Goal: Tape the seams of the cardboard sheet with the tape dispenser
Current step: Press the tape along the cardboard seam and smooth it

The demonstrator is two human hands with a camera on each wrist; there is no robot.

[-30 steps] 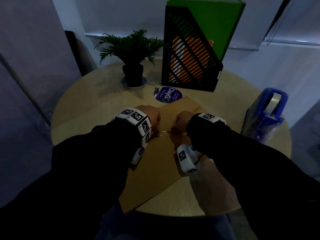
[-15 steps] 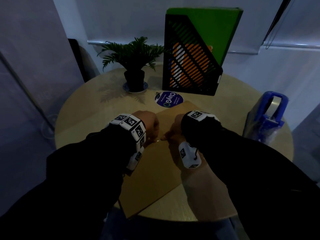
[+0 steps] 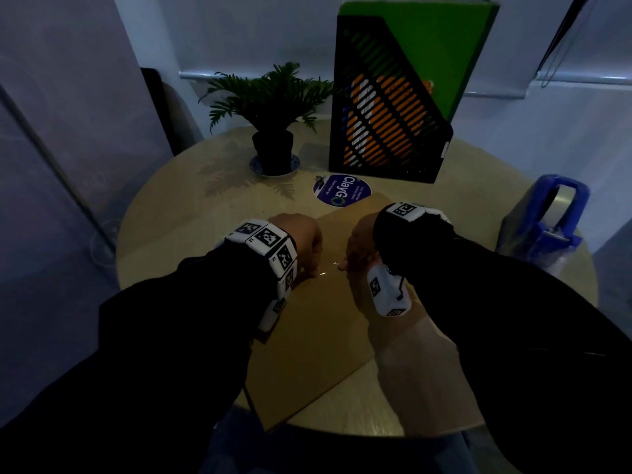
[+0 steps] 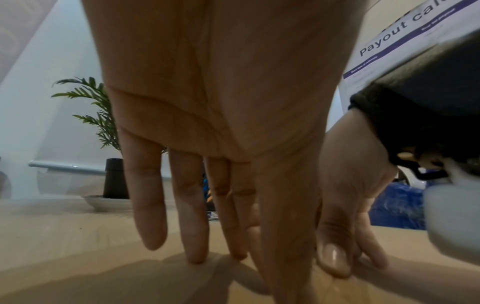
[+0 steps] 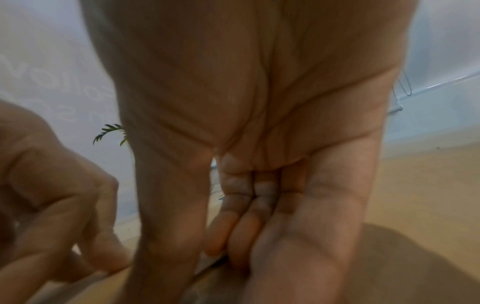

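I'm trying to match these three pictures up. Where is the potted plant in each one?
Head: the plant stands at the far side of the table, left of centre.
Left wrist: at the left, behind the fingers.
Right wrist: only a frond tip shows, left of the palm.
Shared landmark: the cardboard under both hands.

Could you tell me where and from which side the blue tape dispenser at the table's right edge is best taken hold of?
I would take the blue plastic tape dispenser by its looped upper frame around the grey tape roll, with the right hand coming from above and the left. It stands upright at the round wooden table's right edge, so the top is free; its lower body looks wrapped in plastic and may be slippery.
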